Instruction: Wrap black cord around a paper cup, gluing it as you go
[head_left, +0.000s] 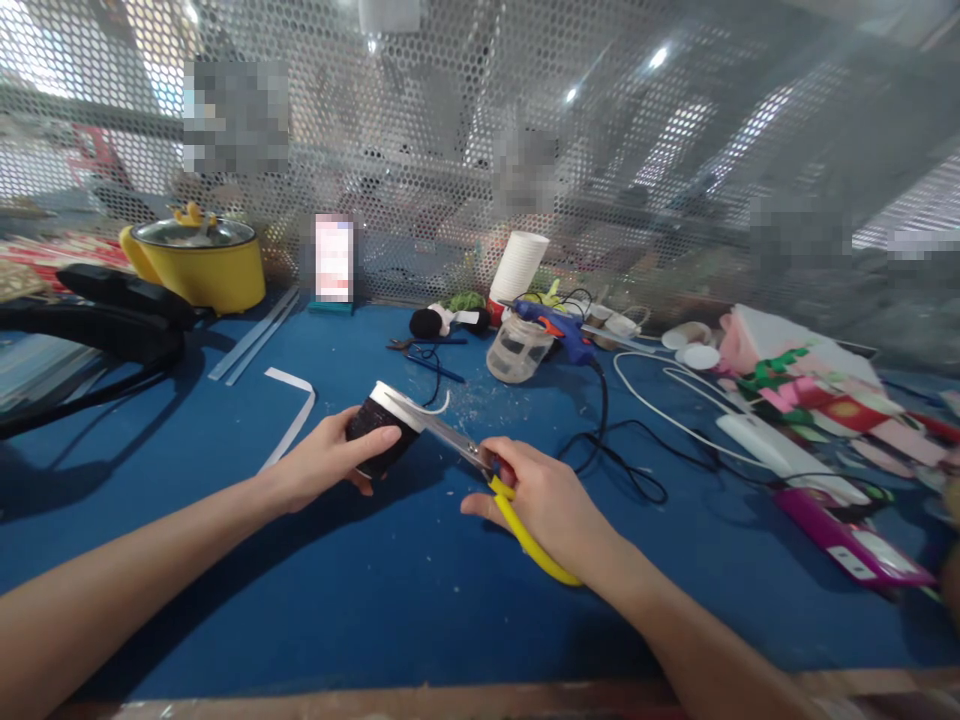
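A paper cup point(384, 432), dark on the outside with a white rim band, is tilted in my left hand point(335, 455), whose thumb and fingers wrap round its side. My right hand point(536, 490) grips scissors point(536, 545) with yellow handles. Their metal blades lie at the cup's white rim. From that rim a thin white strip point(442, 403) curls out to the right. A folded white paper strip point(304, 410) lies on the blue table point(420, 610) left of the cup. Pliers point(431, 344) with blue handles rest behind the cup.
A blue glue gun point(559, 325) leans on a clear plastic cup point(517, 350), near stacked white cups point(520, 262). Its black cord point(600, 430) trails rightward. A yellow pot point(217, 270) and lit phone point(334, 258) stand behind. Right are a power strip point(787, 455) and purple device point(847, 540).
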